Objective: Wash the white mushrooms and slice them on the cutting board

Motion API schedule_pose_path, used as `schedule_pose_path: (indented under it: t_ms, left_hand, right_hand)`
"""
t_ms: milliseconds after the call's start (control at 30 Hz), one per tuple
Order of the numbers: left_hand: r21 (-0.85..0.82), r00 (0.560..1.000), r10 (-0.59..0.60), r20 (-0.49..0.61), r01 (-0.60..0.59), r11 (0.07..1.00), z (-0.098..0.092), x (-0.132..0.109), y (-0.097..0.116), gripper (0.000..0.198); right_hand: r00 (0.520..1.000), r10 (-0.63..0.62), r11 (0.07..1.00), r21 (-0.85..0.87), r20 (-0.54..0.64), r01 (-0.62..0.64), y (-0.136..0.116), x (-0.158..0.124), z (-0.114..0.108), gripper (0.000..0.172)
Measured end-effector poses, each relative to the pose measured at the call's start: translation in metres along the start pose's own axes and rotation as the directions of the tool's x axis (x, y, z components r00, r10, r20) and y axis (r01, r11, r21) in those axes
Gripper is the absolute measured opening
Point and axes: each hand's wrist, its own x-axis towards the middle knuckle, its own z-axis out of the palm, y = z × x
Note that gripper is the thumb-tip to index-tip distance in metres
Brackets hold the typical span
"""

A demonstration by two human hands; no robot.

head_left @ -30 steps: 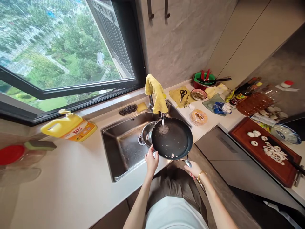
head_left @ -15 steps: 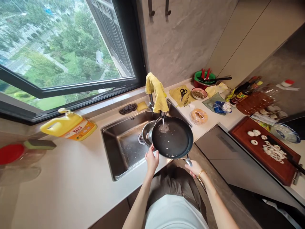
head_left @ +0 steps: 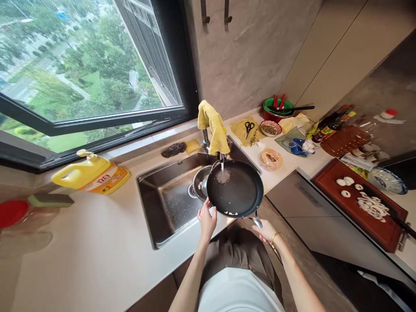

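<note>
A black frying pan is over the right part of the steel sink. Water runs into it from the faucet, which has a yellow cloth draped over it. Small white bits lie along the pan's near edge. My right hand is closed round the pan's metal handle. With its fingers, my left hand holds the near left rim. Partly behind the pan, a metal bowl with pale pieces in it sits in the sink.
Left of the sink lies a yellow detergent jug. To the right are scissors, a small bowl, a wrapped round item and a red-brown cutting board with sliced white pieces. An open window is at upper left.
The white bits and water have shifted slightly within the pan, the bits now gathered more to the left along its near edge. Both hands keep their hold.
</note>
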Motion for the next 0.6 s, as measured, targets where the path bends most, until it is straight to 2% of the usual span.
schedule_pose_path:
  t_ms: [100, 200, 300, 367, 467, 600]
  left_hand:
    - [-0.050, 1.000, 0.002, 0.005, -0.002, 0.999, -0.002, 0.003, -0.005, 0.046]
    - [-0.191, 1.000, 0.015, 0.001, -0.015, 0.981, -0.007, 0.016, -0.015, 0.046]
    - [-0.346, 1.000, -0.006, -0.004, 0.004, 0.938, -0.017, 0.046, -0.022, 0.042]
    - [-0.416, 1.000, -0.005, 0.006, 0.007, 0.910, -0.023, 0.079, -0.019, 0.040]
    - [-0.487, 0.997, 0.056, 0.060, -0.020, 0.873, -0.029, 0.142, 0.004, 0.041]
    - [-0.467, 0.954, 0.145, 0.264, -0.005, 0.884, -0.021, 0.219, 0.066, 0.031]
  right_hand:
    - [1.000, 0.000, 1.000, 0.003, -0.003, 0.000, 0.000, 0.000, 0.000, 0.010]
    - [1.000, 0.002, 1.000, 0.000, -0.007, -0.002, 0.000, 0.000, 0.000, 0.010]
    - [1.000, -0.006, 1.000, 0.000, -0.010, 0.006, -0.002, -0.002, 0.000, 0.010]
    - [1.000, -0.001, 1.000, 0.000, -0.008, 0.001, -0.002, -0.002, 0.000, 0.011]
    - [1.000, 0.015, 1.000, -0.005, -0.009, -0.015, -0.003, -0.003, 0.000, 0.012]
    - [1.000, 0.030, 0.999, 0.019, -0.002, -0.030, -0.003, -0.002, 0.001, 0.018]
